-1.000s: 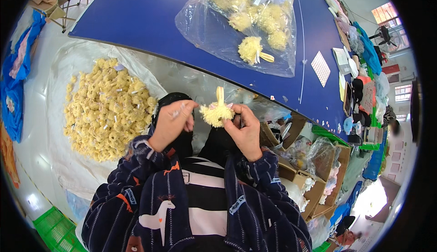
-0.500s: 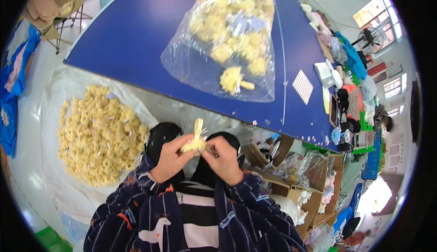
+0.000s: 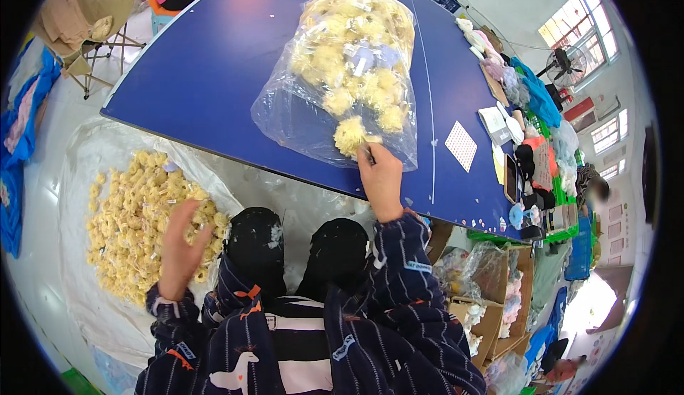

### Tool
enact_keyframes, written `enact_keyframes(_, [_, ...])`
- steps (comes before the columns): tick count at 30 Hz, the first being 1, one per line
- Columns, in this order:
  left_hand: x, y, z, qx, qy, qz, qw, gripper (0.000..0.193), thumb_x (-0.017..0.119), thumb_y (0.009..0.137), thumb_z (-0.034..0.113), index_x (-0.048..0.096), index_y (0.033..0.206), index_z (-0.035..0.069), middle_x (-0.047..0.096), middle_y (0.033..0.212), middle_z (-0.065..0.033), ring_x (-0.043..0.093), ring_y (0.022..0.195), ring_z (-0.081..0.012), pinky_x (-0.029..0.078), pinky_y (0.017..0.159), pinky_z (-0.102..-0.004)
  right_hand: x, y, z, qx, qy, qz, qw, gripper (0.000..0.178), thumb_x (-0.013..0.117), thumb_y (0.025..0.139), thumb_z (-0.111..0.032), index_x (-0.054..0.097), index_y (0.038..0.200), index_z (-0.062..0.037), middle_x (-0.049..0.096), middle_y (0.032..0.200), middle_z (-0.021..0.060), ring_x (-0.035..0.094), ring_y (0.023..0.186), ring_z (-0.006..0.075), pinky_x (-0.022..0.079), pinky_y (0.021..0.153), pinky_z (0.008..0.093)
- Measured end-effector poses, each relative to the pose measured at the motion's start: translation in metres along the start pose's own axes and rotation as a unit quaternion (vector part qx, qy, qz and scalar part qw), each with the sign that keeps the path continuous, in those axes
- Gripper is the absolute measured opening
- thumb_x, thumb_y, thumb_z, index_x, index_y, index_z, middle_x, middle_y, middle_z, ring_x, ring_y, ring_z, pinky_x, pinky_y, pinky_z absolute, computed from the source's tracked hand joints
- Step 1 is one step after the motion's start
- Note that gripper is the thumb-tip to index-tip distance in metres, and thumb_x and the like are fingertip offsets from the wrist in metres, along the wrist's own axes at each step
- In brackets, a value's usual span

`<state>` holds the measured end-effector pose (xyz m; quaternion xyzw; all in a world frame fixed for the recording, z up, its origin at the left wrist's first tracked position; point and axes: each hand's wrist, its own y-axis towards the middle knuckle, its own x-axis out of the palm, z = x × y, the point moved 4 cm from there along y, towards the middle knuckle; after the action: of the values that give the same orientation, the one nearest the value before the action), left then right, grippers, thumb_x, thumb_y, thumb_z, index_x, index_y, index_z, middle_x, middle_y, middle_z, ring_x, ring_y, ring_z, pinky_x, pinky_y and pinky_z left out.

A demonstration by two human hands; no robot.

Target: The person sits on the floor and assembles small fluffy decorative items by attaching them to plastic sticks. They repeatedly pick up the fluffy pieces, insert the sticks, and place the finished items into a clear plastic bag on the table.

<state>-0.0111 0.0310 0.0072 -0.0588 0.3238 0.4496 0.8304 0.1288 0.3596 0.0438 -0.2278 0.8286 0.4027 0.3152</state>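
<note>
My right hand (image 3: 382,179) reaches over the table edge, fingertips pinched at the pale strap (image 3: 371,140) of a yellow fluffy pompom (image 3: 350,135). That pompom lies at the near end of a clear plastic bag (image 3: 278,120); whether it is in or on the film I cannot tell. Farther up, the bag is full of similar yellow pompoms (image 3: 328,60) with small white tags. To the left, my left hand (image 3: 184,242) is slightly blurred, fingers apart and empty, above the edge of a heap of small yellow fluffy pieces (image 3: 135,231).
The heap rests on a white sheet (image 3: 78,174) on the floor. The blue table (image 3: 206,60) also bears a patterned card (image 3: 461,146) and a phone-like dark device (image 3: 510,179). Open cardboard boxes (image 3: 495,316) stand at my right. A folding chair (image 3: 89,31) is at far left.
My hands have parted from over my lap, where they held a yellow piece with a loop. The right went forward to the bag, the left out toward the heap. The view shifted slightly.
</note>
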Motion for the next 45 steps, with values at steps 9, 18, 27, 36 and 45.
enact_keyframes(9, [0.082,0.009,0.109,0.372,-0.096,-0.087,0.919,0.045,0.067,0.070,0.003,0.054,0.112,0.005,0.049,0.117,-0.0189,0.051,0.107,-0.0339,0.044,0.088,-0.0362,-0.019,-0.075,-0.065,0.283,0.452,-0.320,0.783,0.014,0.059,0.085,-0.012,0.058,0.087,0.0016,0.058,0.071,-0.0001,0.050,0.061,0.0040,0.039,0.054,0.0188])
enact_keyframes(18, [0.121,-0.014,0.054,-0.186,-0.620,-0.122,0.753,0.023,0.062,0.084,0.008,0.046,0.099,0.003,0.058,0.095,-0.0063,0.059,0.085,-0.0123,0.050,0.074,-0.0256,-0.003,-0.114,-0.053,0.277,0.418,-0.298,0.812,0.025,0.064,0.081,-0.014,0.058,0.101,0.0000,0.054,0.078,-0.0039,0.039,0.057,0.0001,0.030,0.050,0.0161])
enact_keyframes(27, [0.123,-0.019,0.064,-0.128,-0.598,-0.067,0.788,0.023,0.060,0.084,0.004,0.047,0.102,0.000,0.055,0.107,-0.0075,0.056,0.094,-0.0119,0.047,0.081,-0.0253,0.010,-0.126,-0.064,0.239,0.377,-0.233,0.864,0.022,0.070,0.077,-0.008,0.055,0.092,-0.0009,0.048,0.072,-0.0069,0.034,0.058,-0.0004,0.028,0.050,0.0151])
enact_keyframes(36, [0.130,-0.021,0.044,-0.142,-0.492,-0.157,0.845,0.032,0.065,0.078,0.003,0.048,0.107,0.002,0.056,0.098,-0.0027,0.055,0.089,-0.0086,0.046,0.076,-0.0234,0.014,-0.131,-0.065,0.199,0.363,-0.200,0.888,0.018,0.070,0.074,-0.009,0.056,0.083,-0.0011,0.049,0.065,-0.0036,0.040,0.057,0.0020,0.036,0.049,0.0195])
enact_keyframes(45, [0.123,-0.011,0.034,-0.129,-0.529,-0.236,0.805,0.032,0.063,0.079,0.002,0.051,0.108,-0.001,0.058,0.099,-0.0053,0.057,0.088,-0.0097,0.047,0.078,-0.0246,0.001,-0.104,-0.070,0.115,0.302,-0.248,0.913,0.021,0.070,0.076,-0.012,0.057,0.087,-0.0003,0.055,0.069,0.0063,0.049,0.058,0.0116,0.041,0.053,0.0247])
